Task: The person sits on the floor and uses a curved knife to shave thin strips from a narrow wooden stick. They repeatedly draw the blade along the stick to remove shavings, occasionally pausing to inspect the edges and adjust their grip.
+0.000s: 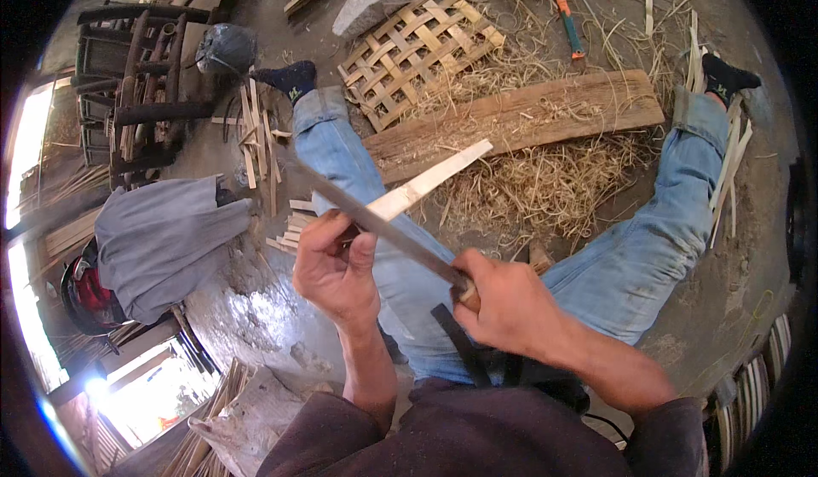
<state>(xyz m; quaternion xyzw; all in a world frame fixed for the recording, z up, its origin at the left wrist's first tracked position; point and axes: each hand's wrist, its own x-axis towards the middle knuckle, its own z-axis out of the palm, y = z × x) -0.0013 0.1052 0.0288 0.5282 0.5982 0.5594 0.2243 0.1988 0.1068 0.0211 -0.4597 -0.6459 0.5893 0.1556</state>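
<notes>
My left hand [337, 264] is closed on a pale bamboo strip [434, 175], which slants up and to the right over my left leg. In my right hand [503, 296] is a knife, its handle wrapped by my fingers. The long narrow knife blade [383, 226] runs up and left from that fist and crosses over the strip close to my left fingertips. Whether the edge touches the strip, I cannot tell. Beyond my hands a wooden plank [545, 119] lies across the floor between my legs.
Curly shavings [545, 187] cover the floor around the plank. Past it lie a woven bamboo panel [417, 51], a grey stone [368, 4] and a hammer [566, 21]. Loose strips [256, 136] are at the left, near a chair-like wooden frame [141, 77] and a grey cloth [166, 238].
</notes>
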